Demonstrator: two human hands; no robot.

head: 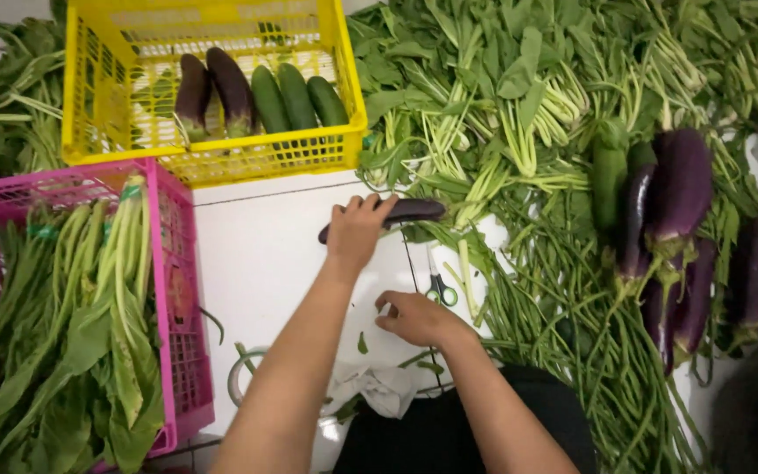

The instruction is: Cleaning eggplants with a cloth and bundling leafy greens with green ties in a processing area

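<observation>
We see the left hand closed over a slim dark eggplant that lies on the white floor, just below the yellow crate. The fingers wrap its middle, and its glossy end pokes out toward the heap of leafy greens right of the crate. The right hand rests lower on the floor, well below the yellow crate, its fingers loosely curled and holding nothing we can make out. Just beside it lie small scissors with green handles.

The yellow crate holds two purple eggplants at its left and three green cucumbers side by side next to them, all lying on its mesh bottom. Below the yellow crate's left corner, touching it, stands a pink crate filled with long-stemmed leafy greens laid lengthwise.

Far to the right of the yellow crate, a pile of fat purple eggplants and a cucumber sits on top of a spread of long beans. A crumpled white bag lies near the right hand's wrist.
</observation>
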